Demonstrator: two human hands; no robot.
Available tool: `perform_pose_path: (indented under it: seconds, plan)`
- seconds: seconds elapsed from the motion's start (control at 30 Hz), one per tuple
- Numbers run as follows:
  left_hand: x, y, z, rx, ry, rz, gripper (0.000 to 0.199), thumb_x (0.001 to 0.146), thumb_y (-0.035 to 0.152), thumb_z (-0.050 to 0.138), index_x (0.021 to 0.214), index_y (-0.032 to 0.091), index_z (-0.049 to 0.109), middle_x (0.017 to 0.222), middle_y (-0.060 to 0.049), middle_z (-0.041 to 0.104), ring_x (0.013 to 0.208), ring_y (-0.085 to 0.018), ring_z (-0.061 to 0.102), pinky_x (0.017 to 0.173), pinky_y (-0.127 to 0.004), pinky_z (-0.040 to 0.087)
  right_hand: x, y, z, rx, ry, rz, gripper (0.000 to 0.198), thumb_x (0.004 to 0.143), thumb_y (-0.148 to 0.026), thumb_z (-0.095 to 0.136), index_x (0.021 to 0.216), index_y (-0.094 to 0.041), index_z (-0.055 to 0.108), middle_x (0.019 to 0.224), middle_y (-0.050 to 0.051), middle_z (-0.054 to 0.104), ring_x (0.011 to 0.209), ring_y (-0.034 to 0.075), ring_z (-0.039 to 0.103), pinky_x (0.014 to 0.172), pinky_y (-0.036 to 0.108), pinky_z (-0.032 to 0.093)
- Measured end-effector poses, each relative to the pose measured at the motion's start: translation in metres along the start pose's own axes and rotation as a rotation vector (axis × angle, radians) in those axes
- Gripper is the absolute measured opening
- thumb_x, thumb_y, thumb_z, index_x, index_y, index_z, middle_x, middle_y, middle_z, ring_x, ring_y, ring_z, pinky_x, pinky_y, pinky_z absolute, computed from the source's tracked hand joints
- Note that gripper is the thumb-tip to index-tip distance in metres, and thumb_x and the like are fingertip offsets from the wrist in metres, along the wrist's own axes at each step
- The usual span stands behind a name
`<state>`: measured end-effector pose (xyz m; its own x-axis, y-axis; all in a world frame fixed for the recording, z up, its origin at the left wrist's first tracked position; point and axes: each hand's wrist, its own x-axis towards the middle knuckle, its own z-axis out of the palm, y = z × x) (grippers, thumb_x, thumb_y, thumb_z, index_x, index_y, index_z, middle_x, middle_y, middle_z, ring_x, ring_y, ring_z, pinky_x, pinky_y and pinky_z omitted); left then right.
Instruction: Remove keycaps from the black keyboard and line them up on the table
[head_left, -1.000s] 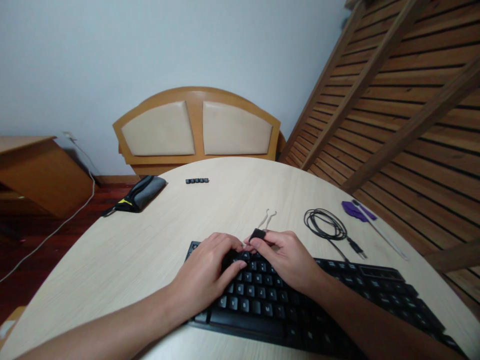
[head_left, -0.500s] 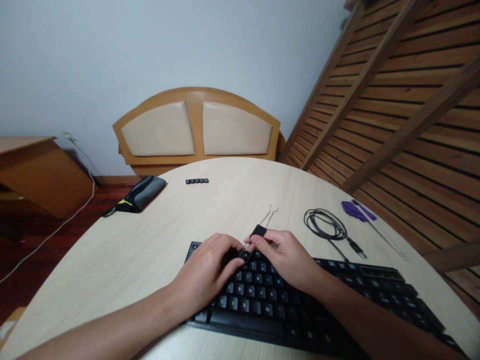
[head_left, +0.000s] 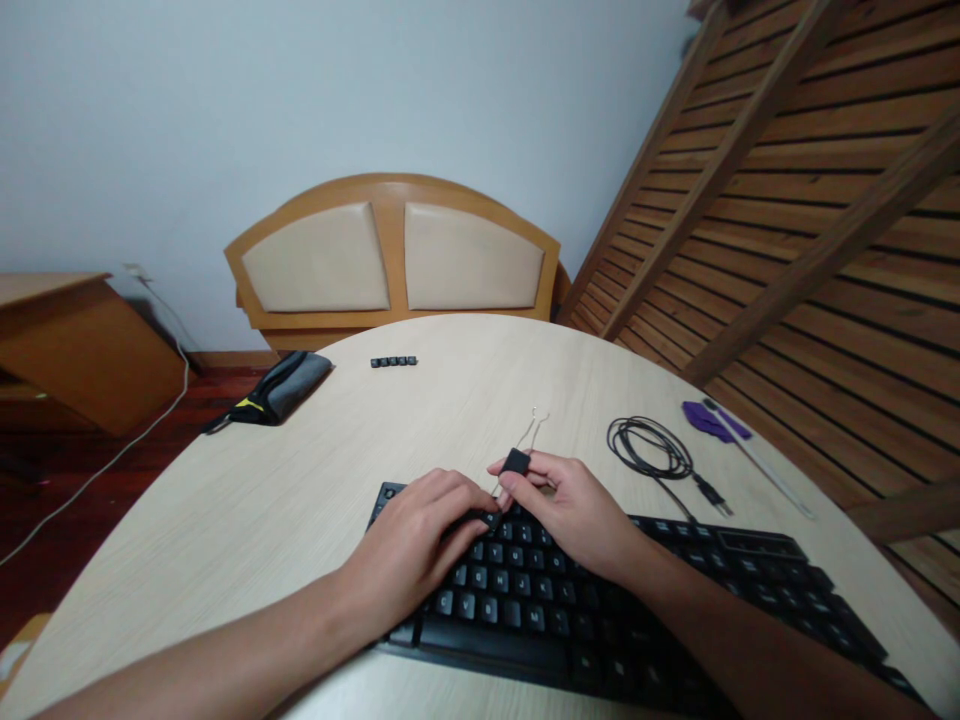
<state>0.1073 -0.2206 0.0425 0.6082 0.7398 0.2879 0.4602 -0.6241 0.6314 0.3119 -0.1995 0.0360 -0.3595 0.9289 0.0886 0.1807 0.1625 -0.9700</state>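
A black keyboard (head_left: 495, 640) lies under both hands near the table's front. My right hand (head_left: 574, 505) pinches a keycap puller (head_left: 515, 461) by its black middle grip, with one pair of wire prongs pointing away over the table. The puller's nearer wires run down to a black keycap (head_left: 491, 519) above the keyboard's upper rows. My left hand (head_left: 424, 530) is closed, its thumb and fingertips at that keycap. Whether the wires still hook the keycap is too small to tell. Farther back, several loose black keycaps (head_left: 394, 361) stand in a row.
A coiled black USB cable (head_left: 651, 448) lies behind the keyboard. To its right are a purple cloth (head_left: 705, 422) and a thin white-handled brush (head_left: 765, 465). A grey and black pouch (head_left: 289, 390) rests at the round table's left edge. A wooden headboard (head_left: 397, 250) stands behind the table.
The puller has tilted slightly, and its far prongs have shifted a little to the left. My left fingers have moved slightly at the keycap. The keyboard and loose keycaps have stayed in place.
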Motion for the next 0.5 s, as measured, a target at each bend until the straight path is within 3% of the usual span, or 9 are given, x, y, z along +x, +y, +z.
perform_pose_path:
  seconds: [0.2, 0.5]
  plan:
    - [0.0005, 0.0005, -0.0004, 0.006, -0.006, 0.015, 0.018, 0.096, 0.014, 0.050, 0.108, 0.024, 0.057, 0.107, -0.002, 0.064, 0.103, -0.018, 0.057, 0.091, -0.034, 0.046, -0.0009, -0.0020, -0.0005, -0.087, -0.020, -0.009, 0.024, 0.094, -0.036, 0.054, 0.089, -0.017, 0.067, 0.077, 0.002, 0.070, 0.077, 0.016, 0.068, 0.074, 0.027, 0.052]
    - [0.0004, -0.0039, 0.0008, 0.029, 0.008, 0.059, 0.020, 0.095, 0.016, 0.054, 0.112, 0.026, 0.059, 0.107, -0.002, 0.065, 0.101, -0.019, 0.058, 0.089, -0.035, 0.048, 0.0004, -0.0020, -0.0022, -0.025, -0.060, 0.016, 0.023, 0.091, -0.036, 0.059, 0.078, -0.017, 0.064, 0.075, 0.001, 0.070, 0.075, 0.016, 0.066, 0.072, 0.026, 0.050]
